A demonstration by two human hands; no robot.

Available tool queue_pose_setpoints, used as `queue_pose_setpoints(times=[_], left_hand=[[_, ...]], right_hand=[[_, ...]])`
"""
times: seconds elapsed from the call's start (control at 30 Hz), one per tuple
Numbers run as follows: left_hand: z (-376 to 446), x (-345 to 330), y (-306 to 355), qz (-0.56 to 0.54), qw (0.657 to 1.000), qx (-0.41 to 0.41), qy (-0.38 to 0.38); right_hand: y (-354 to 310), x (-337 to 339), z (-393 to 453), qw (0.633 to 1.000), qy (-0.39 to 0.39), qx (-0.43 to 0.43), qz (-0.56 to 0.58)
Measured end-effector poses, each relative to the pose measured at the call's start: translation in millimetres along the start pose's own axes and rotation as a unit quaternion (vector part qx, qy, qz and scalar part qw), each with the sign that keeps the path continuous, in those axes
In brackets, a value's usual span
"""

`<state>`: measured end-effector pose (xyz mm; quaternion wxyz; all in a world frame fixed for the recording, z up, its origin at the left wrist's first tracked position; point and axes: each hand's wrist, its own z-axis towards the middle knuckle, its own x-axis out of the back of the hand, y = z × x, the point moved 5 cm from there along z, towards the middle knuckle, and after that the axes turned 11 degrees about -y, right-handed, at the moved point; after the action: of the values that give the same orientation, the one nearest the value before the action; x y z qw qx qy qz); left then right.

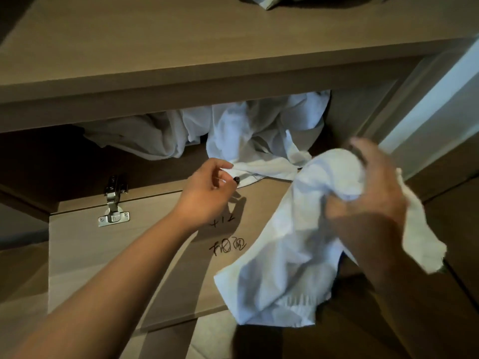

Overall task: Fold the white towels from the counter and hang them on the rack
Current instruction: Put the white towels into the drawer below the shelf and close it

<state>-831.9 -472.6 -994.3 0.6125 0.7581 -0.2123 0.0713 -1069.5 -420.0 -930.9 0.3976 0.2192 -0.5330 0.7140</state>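
Note:
A white towel (290,244) hangs crumpled from my right hand (373,193), which grips its upper part; the hand is blurred. My left hand (207,187) pinches the edge of another white towel (259,169) that trails out of a shelf opening. More white towels (246,125) lie bunched in a heap inside that opening under the wooden counter (181,47). One more white cloth (269,1) shows at the counter's far edge, mostly cut off by the frame.
Below the opening an open cabinet door (116,255) lies flat, with a metal hinge (114,203) and black handwritten marks (225,244). A pale wall or door frame (440,104) stands at the right. Wooden floor lies below.

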Motion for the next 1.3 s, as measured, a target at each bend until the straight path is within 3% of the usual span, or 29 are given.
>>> queue_pose_setpoints(times=[0.1,0.27,0.43,0.7,0.87,0.93,1.13,1.3], left_hand=[[37.9,-16.4,-9.3,0.130,0.991,-0.002,0.018],[75.0,-41.4,-14.9,0.287,0.957,0.031,0.034],[92.6,-48.2,-28.2,0.421,0.904,0.072,-0.002],[66.9,-23.7,-8.0,0.258,0.957,-0.052,0.124],[9.0,3.5,57.8,0.150,0.968,-0.080,0.184],[-11.9,16.5,88.1,0.123,0.972,-0.076,0.187],[-72.2,60.6,180.5,0.064,0.985,0.044,0.153],[-125.5,101.3,277.9,0.005,0.988,0.095,0.119]], right_hand=[[17.1,-62.9,-17.8,0.968,-0.124,0.067,-0.208],[35.5,-122.3,-61.9,0.861,-0.370,0.114,-0.329],[54.5,-138.4,-76.6,0.803,-0.426,0.171,-0.380],[43.4,-122.4,-57.9,0.747,-0.498,0.232,-0.376],[15.7,-66.9,-20.7,0.759,-0.510,0.188,-0.359],[-2.3,-31.4,-3.0,0.785,-0.505,0.140,-0.330],[-98.1,91.4,42.1,0.837,-0.463,0.086,-0.278],[-193.8,185.5,83.0,0.858,-0.452,0.115,-0.214]])
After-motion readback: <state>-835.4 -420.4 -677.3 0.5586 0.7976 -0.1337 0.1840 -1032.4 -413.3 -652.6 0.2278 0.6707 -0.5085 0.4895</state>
